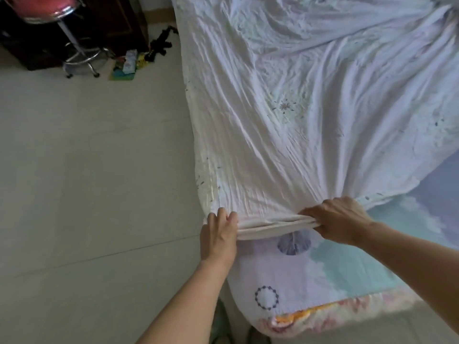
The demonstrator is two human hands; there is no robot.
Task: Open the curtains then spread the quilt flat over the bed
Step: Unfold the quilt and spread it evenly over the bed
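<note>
A pale, wrinkled quilt (285, 115) with faint floral prints lies across the bed (310, 276), whose sheet is pastel with a cloud pattern. Both hands hold the quilt's near edge, which is bunched into folds between them. My left hand (218, 234) grips the edge at the bed's left corner. Further right, my right hand (340, 222) is closed on the gathered hem. The quilt fans out from my hands in long creases toward the far side. No curtains are in view.
Light tiled floor (94, 170) runs along the bed's left side. A chrome stool with a red seat (64, 18) stands at the top left before dark furniture. Small items and a black object (139, 58) lie on the floor near the bed's far corner.
</note>
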